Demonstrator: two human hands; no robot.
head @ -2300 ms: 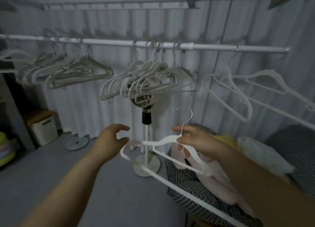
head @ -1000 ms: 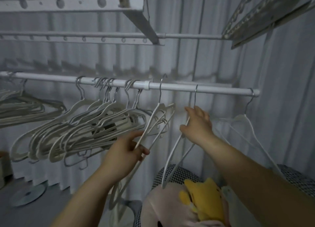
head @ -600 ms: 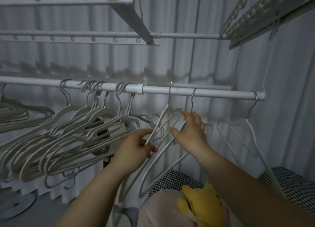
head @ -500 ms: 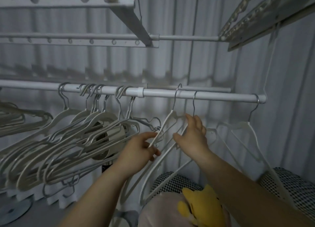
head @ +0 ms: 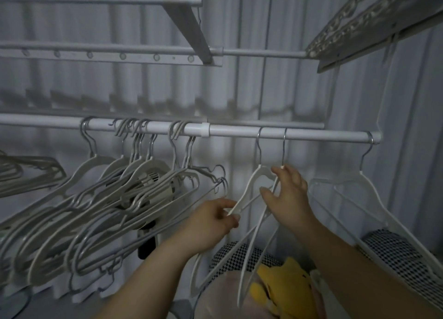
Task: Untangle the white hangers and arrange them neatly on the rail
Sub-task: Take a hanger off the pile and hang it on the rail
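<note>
A white rail (head: 239,132) runs across the view. Two white hangers (head: 251,187) hang from it by their metal hooks just right of the rail's joint. My left hand (head: 213,220) pinches the shoulder bar of the left one. My right hand (head: 287,194) holds the neck and upper bars of the right one. A crowded bunch of white hangers (head: 119,199) hangs to the left, overlapping one another. One more white hanger (head: 347,194) hangs alone at the rail's right end.
A standing fan (head: 148,182) sits behind the bunched hangers. Below are a yellow soft toy (head: 285,285) and a checked cushion (head: 395,254). A drying rack with bars (head: 119,52) hangs overhead, and a white curtain lies behind the rail.
The hanger I carried now hangs on the rail. Both hands rose to the two hangers right of the joint, and those hangers slid slightly right.
</note>
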